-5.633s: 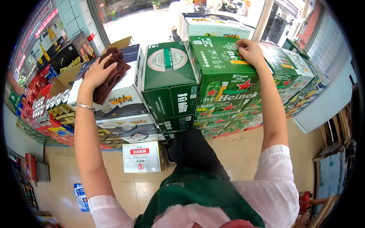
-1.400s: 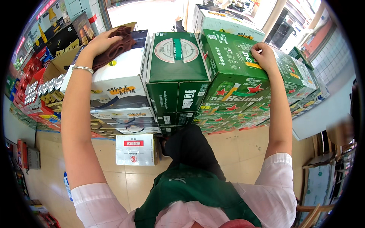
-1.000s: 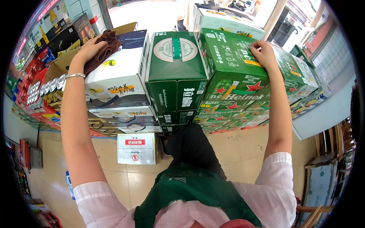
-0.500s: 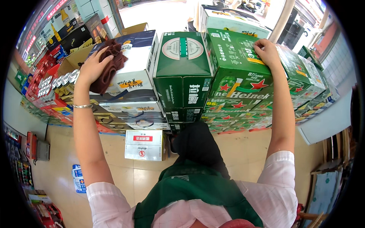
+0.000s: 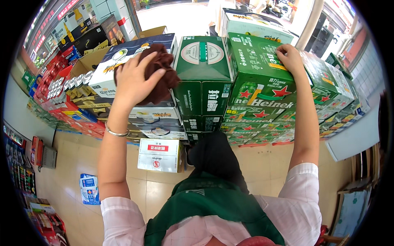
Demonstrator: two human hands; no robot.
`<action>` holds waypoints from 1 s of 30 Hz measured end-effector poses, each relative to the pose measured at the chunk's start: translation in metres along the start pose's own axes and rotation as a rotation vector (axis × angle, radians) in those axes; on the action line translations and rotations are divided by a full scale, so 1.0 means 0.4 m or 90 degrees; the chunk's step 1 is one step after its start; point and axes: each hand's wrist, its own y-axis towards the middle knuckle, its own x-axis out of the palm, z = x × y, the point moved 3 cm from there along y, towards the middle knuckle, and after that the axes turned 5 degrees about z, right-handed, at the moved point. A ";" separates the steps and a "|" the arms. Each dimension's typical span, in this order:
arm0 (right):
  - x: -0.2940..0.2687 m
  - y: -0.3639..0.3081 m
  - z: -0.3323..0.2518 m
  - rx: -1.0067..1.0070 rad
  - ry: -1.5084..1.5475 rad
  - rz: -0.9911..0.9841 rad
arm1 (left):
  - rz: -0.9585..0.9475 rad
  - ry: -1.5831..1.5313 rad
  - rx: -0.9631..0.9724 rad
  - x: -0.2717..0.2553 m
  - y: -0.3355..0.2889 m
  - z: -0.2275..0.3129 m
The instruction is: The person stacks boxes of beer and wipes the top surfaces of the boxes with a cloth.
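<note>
My left hand (image 5: pixel 133 80) is closed over a crumpled dark brown cloth (image 5: pixel 158 76). It presses the cloth onto the right front part of a blue-and-white beer carton (image 5: pixel 123 51), hiding much of that corner. To the right stands a dark green carton (image 5: pixel 203 69) with a white round print and a green strip on top. My right hand (image 5: pixel 290 59) sits on the right side of a brighter green beer carton (image 5: pixel 262 69), its fingers bent against the top. A silver bangle (image 5: pixel 116 130) circles my left wrist.
Below these cartons are stacked more, forming a wall. A small white carton (image 5: pixel 159 156) stands on the floor before it. Silver-topped cans (image 5: pixel 80 80) stand at left, and a blue-and-white pack (image 5: pixel 90 189) lies on the floor. A white-and-green carton (image 5: pixel 256 26) stands behind the stack.
My left hand and the cloth have moved right and nearer across the blue-and-white carton, uncovering its left side. My right hand stays on the green carton.
</note>
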 end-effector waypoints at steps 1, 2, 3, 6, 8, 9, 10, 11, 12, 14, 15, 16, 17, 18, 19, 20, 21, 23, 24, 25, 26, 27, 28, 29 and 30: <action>0.004 0.001 -0.002 0.000 0.014 -0.004 | 0.000 0.004 0.011 0.001 0.006 0.024; 0.005 0.001 -0.002 0.001 0.025 -0.007 | 0.005 -0.003 0.028 0.009 0.017 0.044; 0.009 0.003 -0.004 -0.002 0.028 -0.006 | -0.005 -0.030 0.033 0.013 0.027 0.064; 0.004 0.002 0.000 -0.024 0.036 -0.003 | -0.096 -0.006 0.045 0.052 0.075 0.101; 0.002 -0.001 0.018 -0.014 0.051 -0.001 | -0.182 0.010 0.028 0.074 0.110 0.116; 0.002 0.002 0.025 -0.047 0.021 0.008 | -0.217 0.018 0.016 0.078 0.125 0.115; 0.009 0.003 0.059 -0.027 0.057 0.012 | -0.242 0.004 0.016 0.088 0.142 0.112; 0.009 0.005 0.046 0.003 0.090 -0.014 | -0.266 -0.004 0.007 0.095 0.151 0.095; 0.013 0.006 0.061 -0.015 0.096 0.004 | -0.278 -0.031 0.003 0.099 0.163 0.081; 0.021 0.009 0.078 -0.022 0.126 0.005 | -0.293 -0.076 0.011 0.107 0.184 0.049; 0.021 0.008 0.076 0.001 0.137 -0.002 | -0.300 -0.089 0.020 0.117 0.196 0.027; 0.018 0.007 0.098 -0.009 0.108 0.005 | -0.302 -0.108 0.016 0.130 0.209 0.010; 0.022 0.010 0.100 0.016 0.113 -0.016 | -0.306 -0.126 0.008 0.140 0.216 -0.009; 0.025 0.012 0.104 0.028 0.120 -0.025 | -0.311 -0.125 -0.010 0.144 0.223 -0.027; 0.031 0.016 0.110 0.040 0.124 -0.034 | -0.304 -0.126 -0.026 0.143 0.228 -0.053; 0.032 0.017 0.120 0.032 0.129 -0.033 | -0.298 -0.131 -0.037 0.145 0.235 -0.074; 0.033 0.019 0.130 0.025 0.133 -0.031 | -0.292 -0.138 -0.047 0.148 0.242 -0.093; 0.040 0.019 0.136 0.029 0.150 -0.031 | -0.261 -0.108 -0.092 0.160 0.249 -0.163; 0.040 0.016 0.126 0.040 0.165 -0.030 | -0.253 -0.091 -0.124 0.157 0.248 -0.197; 0.039 0.016 0.121 0.051 0.178 -0.029 | -0.245 -0.076 -0.154 0.152 0.245 -0.231; 0.037 0.014 0.131 0.029 0.164 -0.013 | -0.244 -0.062 -0.170 0.154 0.247 -0.259; 0.036 0.012 0.142 0.008 0.148 0.003 | -0.243 -0.051 -0.185 0.156 0.248 -0.284; 0.031 0.010 0.155 -0.013 0.130 0.018 | -0.238 -0.038 -0.195 0.158 0.252 -0.307; 0.037 0.014 0.152 -0.014 0.129 0.012 | -0.265 -0.058 -0.214 0.163 0.250 -0.345; 0.031 0.011 0.139 -0.011 0.122 0.008 | -0.270 -0.053 -0.230 0.156 0.249 -0.359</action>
